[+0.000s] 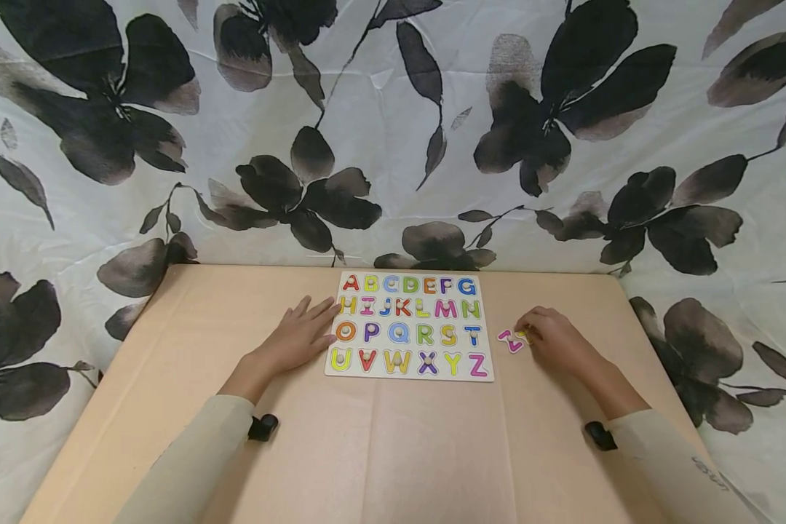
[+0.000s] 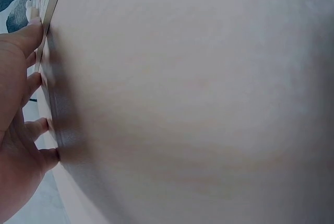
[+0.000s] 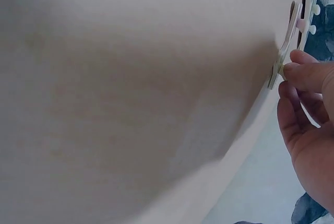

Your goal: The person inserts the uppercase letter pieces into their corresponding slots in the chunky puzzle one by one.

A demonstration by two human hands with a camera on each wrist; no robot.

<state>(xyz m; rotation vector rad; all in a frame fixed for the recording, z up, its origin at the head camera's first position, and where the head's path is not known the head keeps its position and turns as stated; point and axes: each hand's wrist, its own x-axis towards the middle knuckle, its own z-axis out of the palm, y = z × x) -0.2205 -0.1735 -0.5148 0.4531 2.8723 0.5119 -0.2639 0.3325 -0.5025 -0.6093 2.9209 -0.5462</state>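
A white alphabet puzzle board (image 1: 409, 378) lies on the table, with colourful letters in rows and small knobs on several of them. My left hand (image 1: 301, 331) rests at the board's left edge, fingers spread and touching it. To the right of the board, my right hand (image 1: 553, 338) pinches a small yellow letter piece (image 1: 523, 337) by its knob, between thumb and index finger in the right wrist view. Fingers cover most of this piece, so its letter cannot be read. Just left of it lies a pink letter piece (image 1: 511, 342), apart from the board.
The light brown tabletop (image 1: 419, 451) reaches back to a white cloth (image 1: 393, 145) printed with dark flowers. A dark wrist camera (image 1: 263, 427) sits on the left wrist, another wrist camera (image 1: 600, 435) on the right.
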